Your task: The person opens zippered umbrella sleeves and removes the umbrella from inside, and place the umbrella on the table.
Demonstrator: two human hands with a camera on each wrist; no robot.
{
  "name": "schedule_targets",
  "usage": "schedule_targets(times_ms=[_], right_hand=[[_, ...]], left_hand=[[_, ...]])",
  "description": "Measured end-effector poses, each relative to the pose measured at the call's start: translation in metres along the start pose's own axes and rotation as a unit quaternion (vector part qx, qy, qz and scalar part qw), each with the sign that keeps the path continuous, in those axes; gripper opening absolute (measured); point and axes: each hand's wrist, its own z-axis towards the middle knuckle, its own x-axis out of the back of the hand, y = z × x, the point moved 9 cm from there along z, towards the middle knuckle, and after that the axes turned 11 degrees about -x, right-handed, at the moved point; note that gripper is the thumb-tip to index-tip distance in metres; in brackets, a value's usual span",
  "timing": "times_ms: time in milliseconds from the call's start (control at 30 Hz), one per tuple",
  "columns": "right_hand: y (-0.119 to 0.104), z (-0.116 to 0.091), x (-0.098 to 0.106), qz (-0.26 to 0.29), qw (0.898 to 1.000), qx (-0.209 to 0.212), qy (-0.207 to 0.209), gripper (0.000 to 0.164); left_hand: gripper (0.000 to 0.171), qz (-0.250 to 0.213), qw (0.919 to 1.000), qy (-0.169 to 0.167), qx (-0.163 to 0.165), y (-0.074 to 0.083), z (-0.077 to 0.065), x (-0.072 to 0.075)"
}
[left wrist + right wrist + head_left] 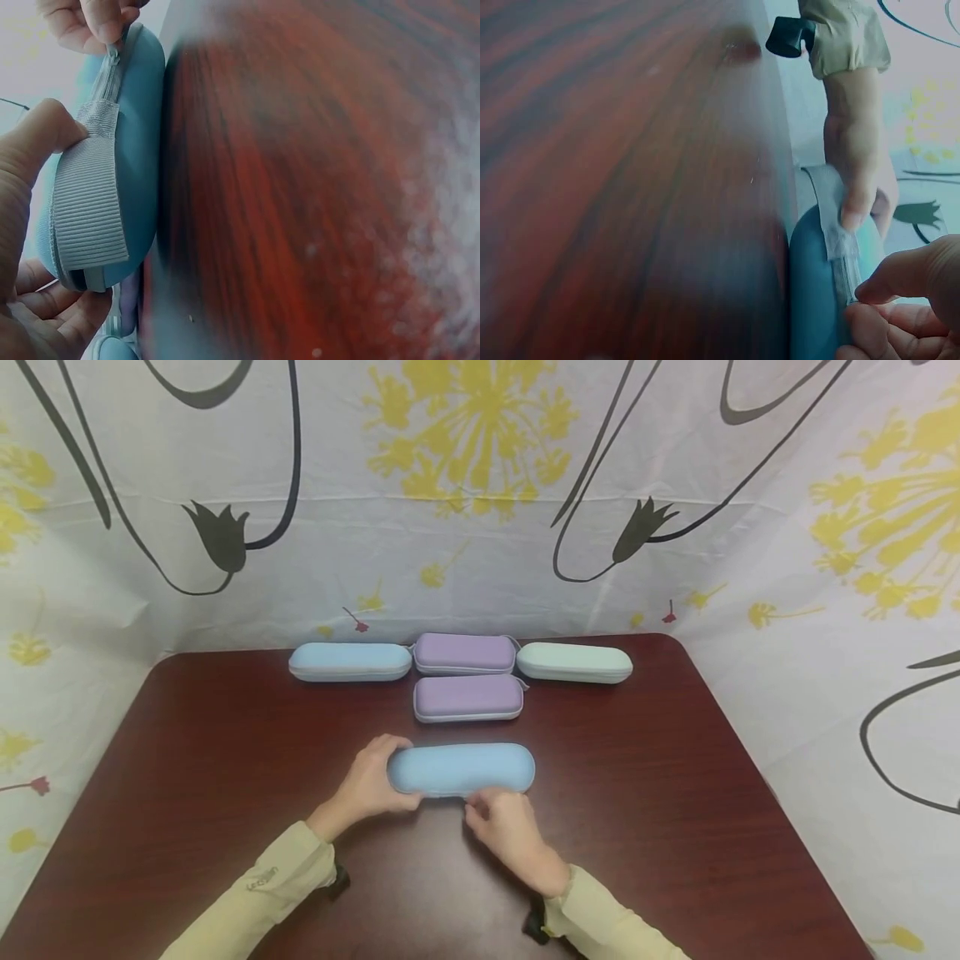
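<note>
A light blue zippered hard case lies on the table in front of me, its long side facing me. Around its left end, my left hand grips it, thumb on the near side and fingers on the far side. In the left wrist view, that thumb presses by a grey ribbed strap at the case's end. My right hand is at the near long side, right of the middle. Its thumb and fingertips pinch the zipper pull on the grey zipper.
Behind the case lies a purple case. Farther back stand another blue case, a second purple case and a mint green case in a row. The dark wooden table meets a patterned curtain at the back.
</note>
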Motion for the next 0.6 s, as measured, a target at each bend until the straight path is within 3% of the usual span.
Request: schedule_targets(times_ms=[600], right_hand=[[-0.023, 0.007, -0.021, -0.004, 0.999, 0.019, -0.033, 0.010]], left_hand=[[0.066, 0.006, 1.0000, 0.002, -0.001, 0.001, -0.001, 0.000]])
